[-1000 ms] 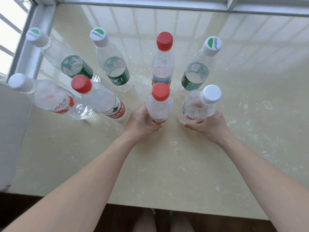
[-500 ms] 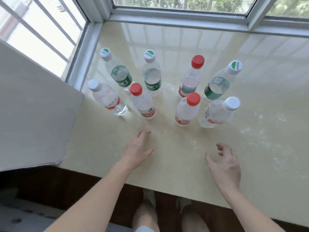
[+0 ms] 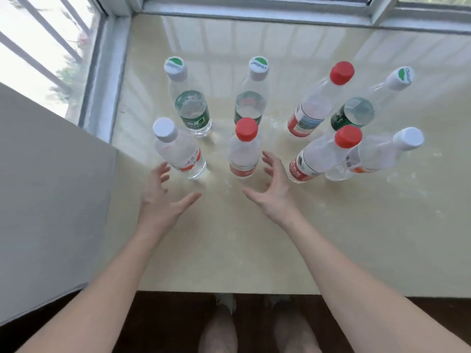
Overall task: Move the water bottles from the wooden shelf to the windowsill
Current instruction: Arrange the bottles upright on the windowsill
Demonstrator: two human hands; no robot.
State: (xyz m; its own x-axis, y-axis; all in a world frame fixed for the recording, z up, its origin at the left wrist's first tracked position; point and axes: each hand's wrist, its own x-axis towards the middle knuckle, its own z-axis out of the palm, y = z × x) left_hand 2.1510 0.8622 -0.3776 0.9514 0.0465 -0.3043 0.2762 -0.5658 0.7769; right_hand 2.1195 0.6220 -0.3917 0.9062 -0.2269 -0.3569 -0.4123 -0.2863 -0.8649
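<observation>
Red-capped bottle (image 3: 244,149) stands upright on the cream windowsill (image 3: 254,238) just beyond your two hands, right in the gap between them, its long axis vertical. Your left hand (image 3: 159,200) is spread open, empty, with the white-capped bottle (image 3: 179,150) just past its fingertips, and your right hand (image 3: 274,189) is open too, fingers curled beside the red-capped one and nearer to it. All eight water bottles look parked on the sill, so I'd say you're tidying the front row.
</observation>
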